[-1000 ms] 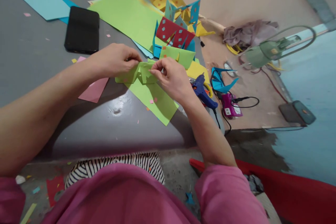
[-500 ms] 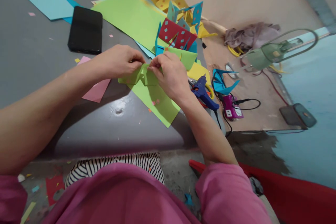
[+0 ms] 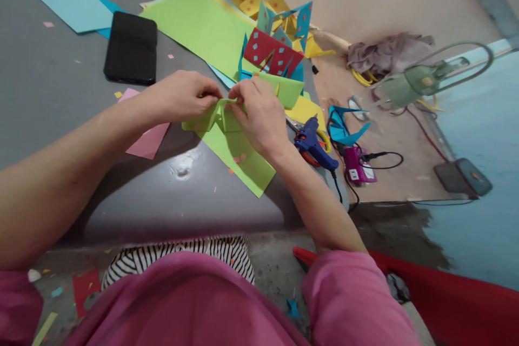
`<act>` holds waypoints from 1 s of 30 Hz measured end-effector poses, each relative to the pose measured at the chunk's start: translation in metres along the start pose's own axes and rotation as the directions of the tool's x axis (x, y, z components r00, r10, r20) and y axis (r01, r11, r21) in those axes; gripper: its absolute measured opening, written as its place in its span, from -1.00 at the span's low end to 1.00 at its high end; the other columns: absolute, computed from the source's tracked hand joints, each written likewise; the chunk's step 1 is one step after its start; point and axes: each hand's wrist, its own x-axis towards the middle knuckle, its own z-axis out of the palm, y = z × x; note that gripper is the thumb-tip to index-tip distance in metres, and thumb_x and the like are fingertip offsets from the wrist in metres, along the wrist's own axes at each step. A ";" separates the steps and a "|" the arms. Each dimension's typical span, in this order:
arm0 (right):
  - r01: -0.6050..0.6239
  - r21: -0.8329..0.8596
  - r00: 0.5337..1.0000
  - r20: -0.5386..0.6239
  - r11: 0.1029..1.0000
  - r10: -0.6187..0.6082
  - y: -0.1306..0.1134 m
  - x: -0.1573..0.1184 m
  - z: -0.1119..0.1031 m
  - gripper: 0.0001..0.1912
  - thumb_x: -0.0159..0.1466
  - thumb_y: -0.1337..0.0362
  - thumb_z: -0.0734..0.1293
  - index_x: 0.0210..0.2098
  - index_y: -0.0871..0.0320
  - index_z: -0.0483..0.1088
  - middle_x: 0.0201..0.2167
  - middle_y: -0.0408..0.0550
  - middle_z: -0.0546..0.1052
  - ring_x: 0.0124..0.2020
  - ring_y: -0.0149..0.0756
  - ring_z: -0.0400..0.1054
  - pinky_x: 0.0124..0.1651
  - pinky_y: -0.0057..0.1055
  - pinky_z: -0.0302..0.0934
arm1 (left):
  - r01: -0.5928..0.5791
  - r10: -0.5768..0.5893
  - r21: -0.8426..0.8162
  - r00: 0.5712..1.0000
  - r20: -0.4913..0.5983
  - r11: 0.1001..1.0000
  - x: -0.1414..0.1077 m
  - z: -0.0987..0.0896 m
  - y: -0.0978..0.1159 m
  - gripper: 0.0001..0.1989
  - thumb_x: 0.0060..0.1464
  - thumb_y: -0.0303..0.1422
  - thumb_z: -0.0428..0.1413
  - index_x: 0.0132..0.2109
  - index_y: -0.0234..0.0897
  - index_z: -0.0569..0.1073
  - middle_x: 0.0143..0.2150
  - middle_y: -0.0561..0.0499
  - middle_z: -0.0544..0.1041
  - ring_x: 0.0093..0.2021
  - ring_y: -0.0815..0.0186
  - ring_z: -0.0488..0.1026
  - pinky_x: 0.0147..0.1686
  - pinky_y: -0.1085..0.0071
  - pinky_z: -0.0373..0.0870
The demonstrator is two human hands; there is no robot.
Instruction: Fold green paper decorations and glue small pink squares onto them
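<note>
Both left hand point(image 3: 187, 95) and right hand point(image 3: 261, 116) pinch the folded green paper point(image 3: 232, 123) near frame centre; uneven pulling could tear its top edge; a rightward slip could bump the glue gun point(image 3: 313, 143).

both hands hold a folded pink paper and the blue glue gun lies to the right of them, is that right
Not the colour: the head view shows the left hand and right hand holding a folded paper that is green, not pink. The blue glue gun does lie to their right.
</note>
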 end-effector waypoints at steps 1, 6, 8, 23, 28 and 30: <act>-0.010 0.011 1.000 -0.012 1.000 0.010 0.000 -0.001 -0.002 -0.84 0.45 0.26 0.15 -0.11 0.09 0.34 -0.14 -0.01 0.41 0.05 -0.13 0.30 0.14 -0.08 0.26 | 0.006 -0.006 -0.006 1.000 0.006 1.000 0.000 0.000 0.000 -0.58 0.08 -0.28 -0.05 -0.05 -0.19 0.63 -0.20 -0.01 0.63 -0.15 0.13 0.53 -0.06 0.24 0.41; -0.086 0.073 0.992 -0.088 0.994 0.093 0.008 -0.013 -0.015 -0.80 0.44 0.13 0.15 -0.05 0.06 0.31 -0.09 0.03 0.42 0.08 -0.08 0.30 0.18 0.02 0.22 | 0.015 -0.015 -0.030 0.999 0.031 0.999 -0.001 -0.002 0.001 -0.58 0.07 -0.27 -0.05 -0.05 -0.20 0.62 -0.20 0.00 0.63 -0.16 0.16 0.53 -0.07 0.27 0.41; -0.146 0.131 0.983 -0.092 0.981 0.159 0.013 -0.022 -0.016 -0.74 0.39 0.08 0.23 -0.01 0.06 0.27 -0.06 0.04 0.44 0.04 -0.08 0.33 0.13 0.00 0.26 | 0.027 -0.026 -0.020 0.999 0.027 0.999 -0.002 -0.003 0.002 -0.57 0.07 -0.26 -0.06 -0.05 -0.21 0.62 -0.21 0.00 0.63 -0.19 0.17 0.53 -0.10 0.28 0.41; -0.361 0.684 0.929 0.205 0.634 0.307 0.013 -0.032 0.000 -0.66 0.25 0.28 0.31 0.01 0.09 0.23 -0.34 -0.17 0.50 -0.31 -0.31 0.42 -0.18 -0.30 0.33 | -0.017 0.013 0.128 0.999 0.033 0.992 -0.004 -0.005 0.007 -0.59 0.10 -0.04 0.03 -0.16 -0.22 0.59 -0.39 0.01 0.60 -0.27 0.21 0.48 0.13 0.16 0.17; -0.346 0.675 0.935 0.192 0.652 0.298 0.011 -0.032 0.000 -0.66 0.24 0.30 0.30 0.01 0.09 0.23 -0.36 -0.19 0.49 -0.32 -0.31 0.40 -0.18 -0.30 0.32 | 0.026 -0.031 0.097 0.998 0.052 0.995 -0.005 -0.008 0.010 -0.62 0.09 -0.09 0.03 -0.16 -0.23 0.58 -0.47 0.02 0.56 -0.33 0.22 0.46 -0.02 0.26 0.25; -0.339 0.670 0.938 0.187 0.661 0.292 0.011 -0.031 0.000 -0.66 0.24 0.30 0.30 0.01 0.08 0.24 -0.36 -0.19 0.49 -0.32 -0.31 0.40 -0.19 -0.30 0.32 | 0.024 -0.028 0.086 0.999 0.043 0.996 -0.005 -0.008 0.010 -0.63 0.09 -0.09 0.03 -0.18 -0.23 0.58 -0.48 0.02 0.55 -0.34 0.23 0.44 -0.05 0.28 0.26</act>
